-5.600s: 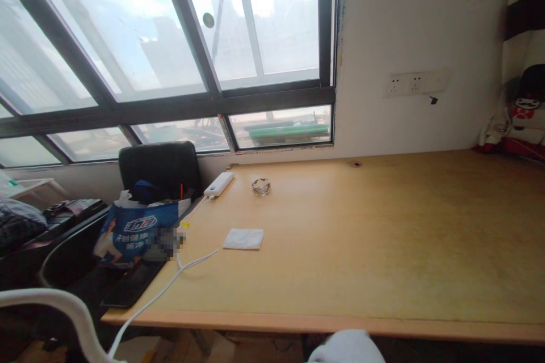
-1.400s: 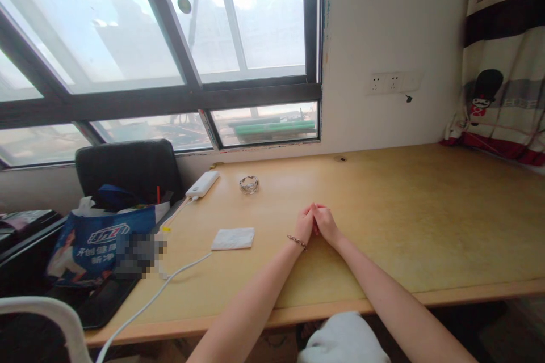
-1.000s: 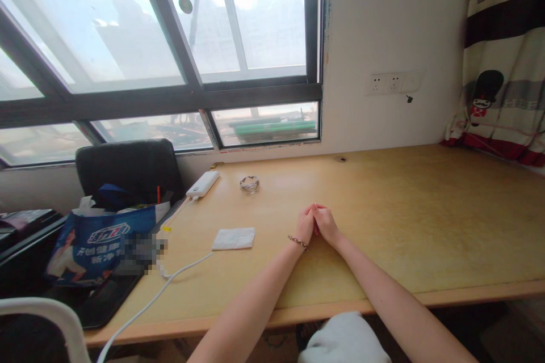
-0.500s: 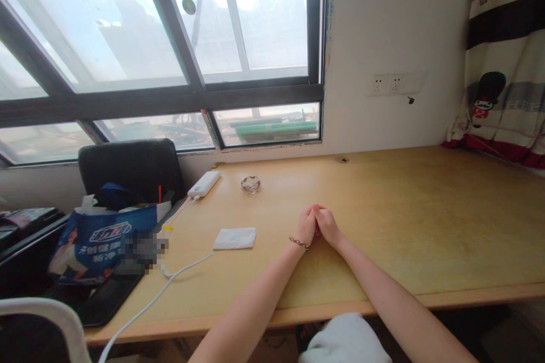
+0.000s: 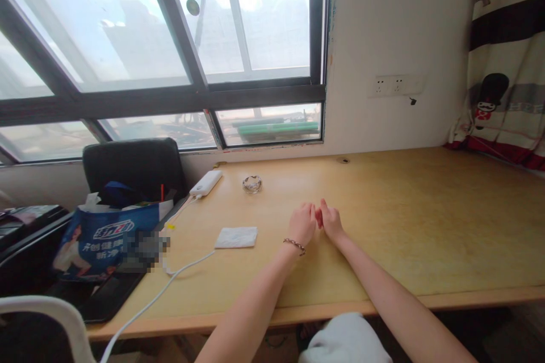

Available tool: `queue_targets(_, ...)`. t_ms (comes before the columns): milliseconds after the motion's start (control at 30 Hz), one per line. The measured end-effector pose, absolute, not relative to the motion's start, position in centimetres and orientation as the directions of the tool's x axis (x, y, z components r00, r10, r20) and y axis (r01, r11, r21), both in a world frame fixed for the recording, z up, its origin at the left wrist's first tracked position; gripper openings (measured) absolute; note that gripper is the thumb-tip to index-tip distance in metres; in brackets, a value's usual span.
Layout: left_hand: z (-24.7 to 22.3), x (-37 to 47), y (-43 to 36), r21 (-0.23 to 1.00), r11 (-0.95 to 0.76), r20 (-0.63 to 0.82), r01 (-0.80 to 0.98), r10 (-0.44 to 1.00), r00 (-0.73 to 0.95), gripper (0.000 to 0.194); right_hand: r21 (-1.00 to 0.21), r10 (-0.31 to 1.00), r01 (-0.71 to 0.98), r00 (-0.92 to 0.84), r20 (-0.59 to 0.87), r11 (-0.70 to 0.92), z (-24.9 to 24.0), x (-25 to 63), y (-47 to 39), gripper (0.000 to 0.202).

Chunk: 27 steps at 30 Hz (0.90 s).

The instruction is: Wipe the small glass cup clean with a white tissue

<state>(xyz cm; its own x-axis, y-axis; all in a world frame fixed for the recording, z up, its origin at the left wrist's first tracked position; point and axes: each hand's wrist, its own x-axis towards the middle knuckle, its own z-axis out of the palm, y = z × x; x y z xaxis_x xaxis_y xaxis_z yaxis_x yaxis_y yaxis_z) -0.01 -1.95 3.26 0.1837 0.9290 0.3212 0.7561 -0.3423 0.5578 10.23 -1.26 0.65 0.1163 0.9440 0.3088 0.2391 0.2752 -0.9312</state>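
Observation:
My left hand (image 5: 304,223) rests over the middle of the wooden desk (image 5: 400,215), its fingers curled inward. Facing it is my right hand (image 5: 331,222), also with curled fingers and its thumb pointing up. The fingertips of both hands nearly meet, and a narrow gap shows between the palms. No object is visible in either hand, though the insides of the fingers are partly hidden. A dark braided bracelet (image 5: 294,246) circles my left wrist. To the left of my left hand lies a folded white tissue (image 5: 236,237).
Farther back stand a clear glass bowl-like item (image 5: 252,184) and a white power bank (image 5: 206,183). A white cable (image 5: 179,273) runs over the desk's front edge. At left, a blue bag (image 5: 106,241) sits by a black chair (image 5: 134,167). A window and wall border the desk's far side.
My hands were clasped together half a second ago and have come slightly apart, with my right thumb now raised. The camera view has shifted a little; the desk items have stayed in place.

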Motion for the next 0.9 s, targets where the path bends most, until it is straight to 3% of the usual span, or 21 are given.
queue_targets(67, 3.6, -0.8, -2.1, 0.426, -0.201, 0.331, 0.882, 0.942, 0.055, 0.035, -0.958, 0.949, 0.176, 0.184, 0.256, 0.224, 0.8, 10.4, -1.1, 0.064)
queue_targets(167, 3.5, -2.3, -2.0, 0.302, 0.116, 0.302, 0.946, 0.930, -0.210, 0.049, -0.979, 0.946, 0.112, 0.259, 0.196, 0.172, 1.0, 10.6, -0.9, 0.063)
queue_targets(333, 2.4, -4.7, -1.3, 0.285, 0.400, 0.134, 0.871, 0.884, -0.449, 0.060, -0.979, 0.944, 0.105, 0.267, 0.196, 0.174, 1.0, 10.7, -0.9, 0.063)
queue_targets(433, 1.8, -5.2, -0.9, 0.283, 0.314, 0.186, 0.906, 0.909, -0.373, 0.055, -0.980, 0.941, 0.112, 0.281, 0.189, 0.164, 0.7, 10.7, -0.8, 0.063)
queue_targets(533, 1.4, -4.7, -0.8, 0.282, 0.029, 0.293, 0.959, 0.949, -0.115, 0.045, -0.981, 0.938, 0.115, 0.293, 0.183, 0.155, 0.6, 10.7, -0.7, 0.062)
queue_targets(667, 1.1, -3.7, -0.4, 0.320, -0.332, 0.375, 0.887, 0.905, 0.203, 0.032, -0.975, 0.933, 0.145, 0.296, 0.205, 0.168, 0.9, 10.7, -0.8, 0.062)
queue_targets(900, 0.4, -4.1, 0.2, 0.325, -0.254, 0.327, 0.911, 0.934, 0.143, 0.030, -0.936, 0.909, 0.232, 0.263, 0.324, 0.266, 1.9, 10.9, -0.7, 0.061)
